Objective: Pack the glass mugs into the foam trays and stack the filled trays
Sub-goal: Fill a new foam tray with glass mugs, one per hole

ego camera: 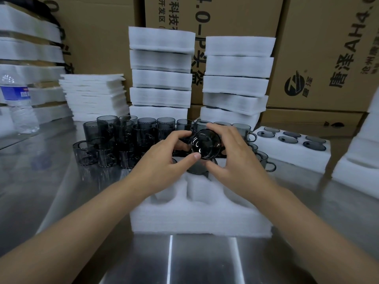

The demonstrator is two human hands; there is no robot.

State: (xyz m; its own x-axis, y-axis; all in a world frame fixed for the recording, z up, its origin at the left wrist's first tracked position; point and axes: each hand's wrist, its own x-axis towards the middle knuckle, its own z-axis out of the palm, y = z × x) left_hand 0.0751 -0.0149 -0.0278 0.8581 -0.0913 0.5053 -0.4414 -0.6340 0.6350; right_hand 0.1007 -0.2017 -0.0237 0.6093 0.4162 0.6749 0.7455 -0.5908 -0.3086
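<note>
Both hands share the grip on one smoked glass mug [206, 144]: the left hand [164, 158] pinches it between thumb and fingers from one side, and the right hand [238, 158] curls round the other side. The mug is held in the air, tipped so a round end faces the camera, above the far row of the open foam tray [194, 214] that lies on the steel worktop [67, 197] right in front of the person.

Judging by what lies around, the job is well under way but far from finished. Two tall stacks of filled trays [161, 78] [238, 78] stand behind, against the cardboard boxes [328, 58], and another filled tray [291, 158] sits to the right, not yet stacked. In the open tray, one dark mug seems already seated in a pocket just under the held one, while the near pockets are plainly empty. A large cluster of loose mugs [123, 140] waits on the worktop beyond the tray, so many more trays are probably left to fill. A pile of flat foam sheets [92, 95] and a water bottle [18, 103] stand at the left.
</note>
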